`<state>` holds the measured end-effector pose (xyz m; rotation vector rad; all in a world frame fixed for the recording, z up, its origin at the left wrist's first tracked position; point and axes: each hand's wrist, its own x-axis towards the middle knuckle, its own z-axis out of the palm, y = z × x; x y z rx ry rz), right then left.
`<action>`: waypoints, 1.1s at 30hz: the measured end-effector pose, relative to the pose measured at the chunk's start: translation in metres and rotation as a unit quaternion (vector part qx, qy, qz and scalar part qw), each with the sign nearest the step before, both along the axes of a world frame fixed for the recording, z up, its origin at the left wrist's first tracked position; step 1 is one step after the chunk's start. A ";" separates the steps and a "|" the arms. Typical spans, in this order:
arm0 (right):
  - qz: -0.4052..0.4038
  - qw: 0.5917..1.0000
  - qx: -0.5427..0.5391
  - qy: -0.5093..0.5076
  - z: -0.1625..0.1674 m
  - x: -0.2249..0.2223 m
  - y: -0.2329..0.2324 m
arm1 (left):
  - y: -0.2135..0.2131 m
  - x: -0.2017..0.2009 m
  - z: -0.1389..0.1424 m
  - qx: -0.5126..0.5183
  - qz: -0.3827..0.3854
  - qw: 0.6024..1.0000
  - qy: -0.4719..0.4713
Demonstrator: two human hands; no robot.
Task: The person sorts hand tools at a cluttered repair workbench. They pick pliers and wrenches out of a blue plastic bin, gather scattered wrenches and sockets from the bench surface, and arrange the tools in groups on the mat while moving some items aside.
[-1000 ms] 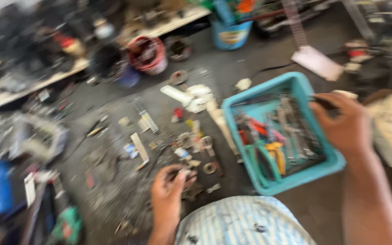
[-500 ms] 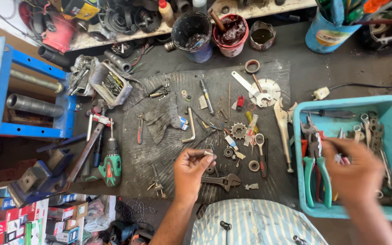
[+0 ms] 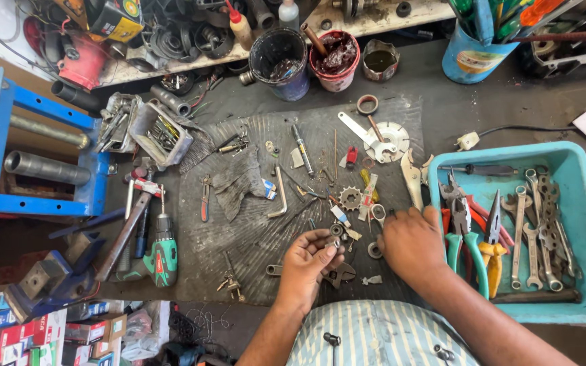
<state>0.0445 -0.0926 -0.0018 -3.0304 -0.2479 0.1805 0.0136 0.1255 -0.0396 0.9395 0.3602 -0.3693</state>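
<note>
Left hand [image 3: 308,261] hovers over the ribbed mat [image 3: 252,224], fingertips pinched on a small round metal part [image 3: 331,247], lifted clear for handling. Right hand [image 3: 412,245] lies palm-down, fingers loosely spread, reaching among loose small parts [image 3: 357,203] beside the turquoise tool tray [image 3: 581,203], kept within reach.

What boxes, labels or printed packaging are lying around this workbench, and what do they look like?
Stack of small cardboard boxes: bottom left below the bench, red and white with some green.
Yellow and black printed carton: top left on the shelf, tilted.
Blue plastic tool cup: top right, round, with a pale printed label.
Small blue and white packet: on the dark mat, beside the grey rag.
</note>
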 end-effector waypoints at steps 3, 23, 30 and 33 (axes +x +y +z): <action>-0.024 1.000 0.000 -0.013 0.005 -0.005 -0.002 | 0.001 -0.001 0.000 -0.021 -0.020 0.999 0.021; -0.006 0.347 0.890 0.295 -0.010 -0.075 -0.042 | -0.027 -0.009 0.039 0.037 -0.167 0.974 -0.148; -0.140 0.374 0.873 0.282 -0.001 -0.063 -0.032 | -0.042 -0.010 0.077 0.185 -0.139 0.941 -0.248; -0.120 0.353 0.894 0.248 -0.010 -0.065 -0.034 | -0.045 -0.008 0.082 0.264 -0.130 0.907 -0.301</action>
